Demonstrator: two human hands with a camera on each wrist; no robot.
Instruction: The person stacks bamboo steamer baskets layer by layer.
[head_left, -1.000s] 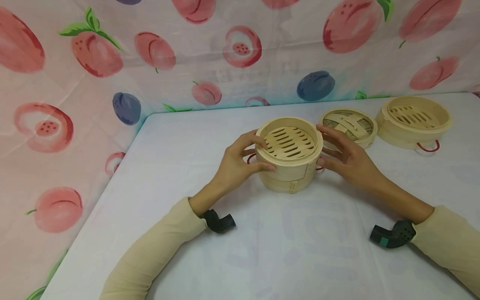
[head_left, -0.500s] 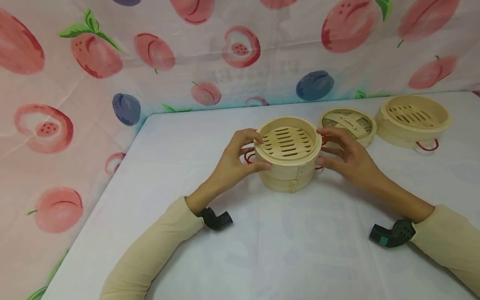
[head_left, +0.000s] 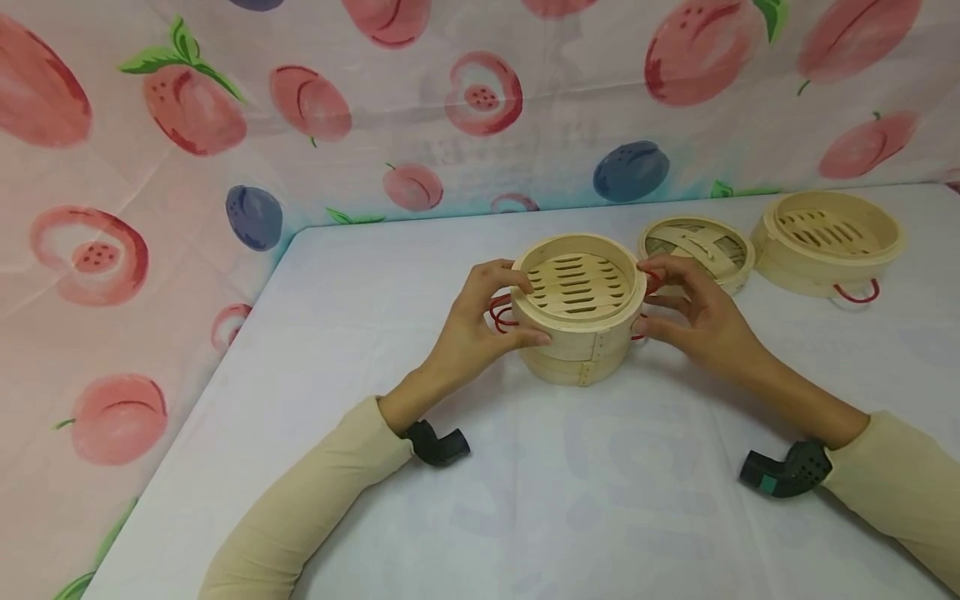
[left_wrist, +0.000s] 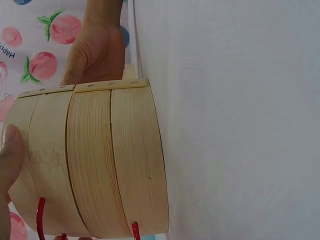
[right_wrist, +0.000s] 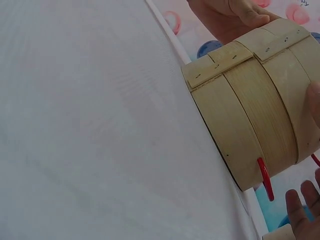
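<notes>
Two round bamboo steamer baskets stand stacked on the white table. The upper basket (head_left: pixel 562 333) has a slatted base visible inside its rim; the lower basket (head_left: pixel 562 367) sits directly beneath it. My left hand (head_left: pixel 480 312) grips the upper basket's left side, index finger hooked over the rim and thumb on the front wall. On the opposite side my right hand (head_left: pixel 693 308) holds it, thumb toward the front and fingers toward the back. Red loop handles (head_left: pixel 501 310) stick out at the left. In the left wrist view, the stapled seams of the upper basket (left_wrist: pixel 47 150) and lower basket (left_wrist: pixel 120 160) appear offset.
Behind my right hand lies a woven bamboo steamer lid (head_left: pixel 697 246) with a strap handle. To its right stands another, wider steamer basket (head_left: pixel 825 271) with a red handle. A fruit-print cloth (head_left: pixel 525 167) hangs behind the white-covered table (head_left: pixel 525 500).
The upper basket has turned slightly on the lower one: its front seam has shifted left, and more of the red handles shows at the left. Both hands stay on it.
</notes>
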